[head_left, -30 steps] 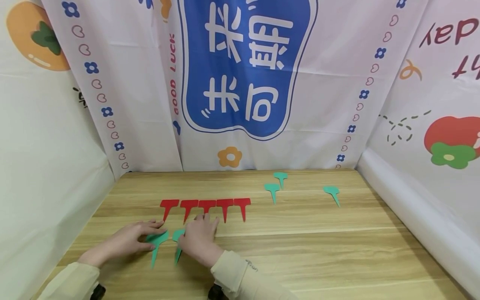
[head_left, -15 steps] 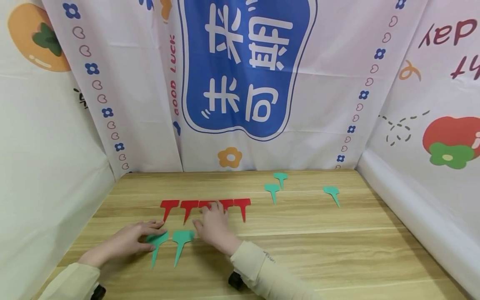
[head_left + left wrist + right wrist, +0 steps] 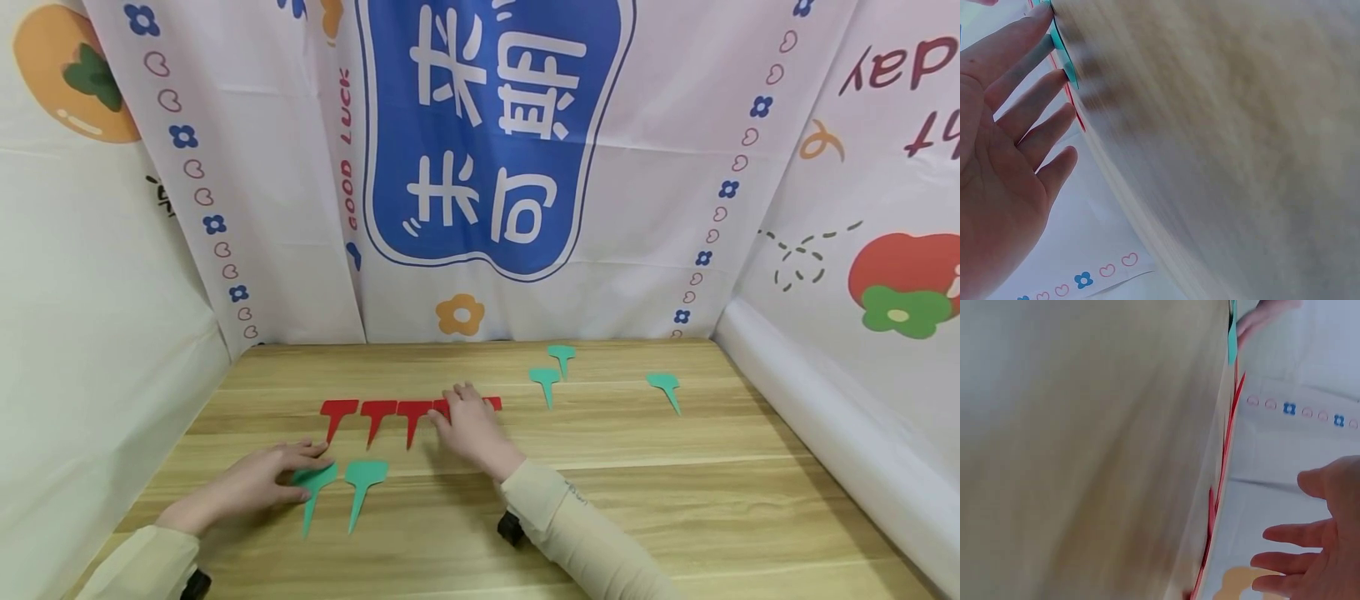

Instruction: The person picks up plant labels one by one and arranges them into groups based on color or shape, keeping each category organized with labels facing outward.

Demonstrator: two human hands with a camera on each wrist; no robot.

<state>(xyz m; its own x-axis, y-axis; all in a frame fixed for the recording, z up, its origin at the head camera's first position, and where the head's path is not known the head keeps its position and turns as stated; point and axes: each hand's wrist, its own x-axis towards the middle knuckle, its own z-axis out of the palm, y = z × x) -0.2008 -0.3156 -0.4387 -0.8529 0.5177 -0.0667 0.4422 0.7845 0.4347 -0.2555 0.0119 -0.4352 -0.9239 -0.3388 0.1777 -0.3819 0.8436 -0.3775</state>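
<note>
My left hand (image 3: 258,479) rests at the left green T-shaped plant label (image 3: 318,479), fingertips and thumb at its head. In the left wrist view the fingers are nearly straight, with tips against the green label (image 3: 1063,53). Beside it lies a second green label (image 3: 365,475), stem toward me. Behind these runs a row of red T-shaped plant labels (image 3: 378,408). My right hand (image 3: 472,429) hovers over the right end of that row, partly hiding two of them. The right wrist view shows the right hand's fingers (image 3: 1291,535) extended and spread, holding nothing.
Two green labels (image 3: 545,379) lie at the back right of the wooden table (image 3: 637,508). Another green label (image 3: 663,383) lies farther right. Printed cloth (image 3: 300,250) hangs behind the table and on both sides.
My right hand has left the second green label and moved right and away from me, across the red row. My left hand stays in place.
</note>
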